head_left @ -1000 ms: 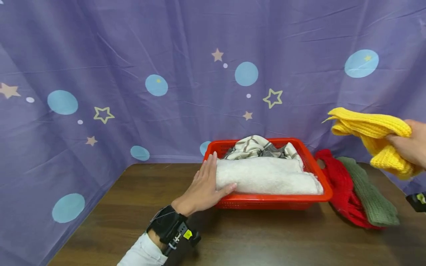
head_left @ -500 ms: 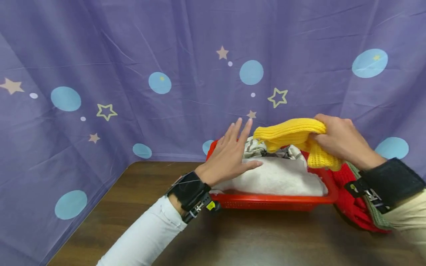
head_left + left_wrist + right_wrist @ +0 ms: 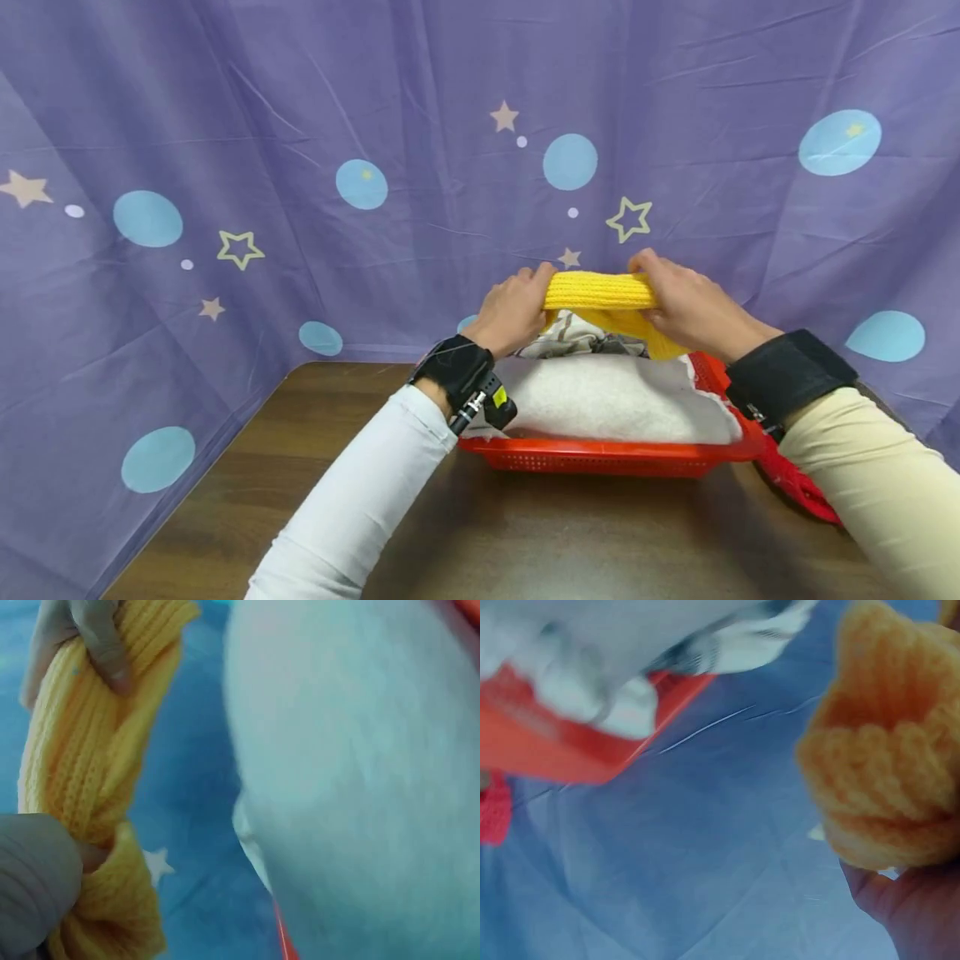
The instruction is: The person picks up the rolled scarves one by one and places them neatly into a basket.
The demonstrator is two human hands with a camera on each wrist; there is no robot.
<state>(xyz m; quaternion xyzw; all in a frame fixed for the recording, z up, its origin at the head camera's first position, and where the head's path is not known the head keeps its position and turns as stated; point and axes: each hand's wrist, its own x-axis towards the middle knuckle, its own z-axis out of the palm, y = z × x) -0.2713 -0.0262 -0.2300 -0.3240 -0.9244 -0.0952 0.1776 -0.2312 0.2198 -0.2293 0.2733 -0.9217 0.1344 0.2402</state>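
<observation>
A folded yellow ribbed knit [image 3: 598,290] is stretched between both hands, above the back of a red plastic basket [image 3: 600,448]. My left hand [image 3: 513,310] grips its left end, and my right hand [image 3: 688,307] grips the right end. In the left wrist view, the left thumb [image 3: 37,877] presses on the yellow knit [image 3: 82,765] and the other hand's fingers hold its far end. A rolled or folded opening of the yellow knit [image 3: 885,772] shows in the right wrist view. Under the hands, a white fleecy cloth [image 3: 607,400] fills the front of the basket.
Behind the white cloth, a checked cloth [image 3: 581,335] lies in the basket. A red knit [image 3: 798,483] lies on the brown wooden table [image 3: 337,417] to the basket's right, partly behind the right sleeve. A purple curtain [image 3: 450,100] hangs at the back.
My right hand has brought the yellow knit leftward over the basket. My left hand has risen from the basket's left side and now grips the knit's other end.
</observation>
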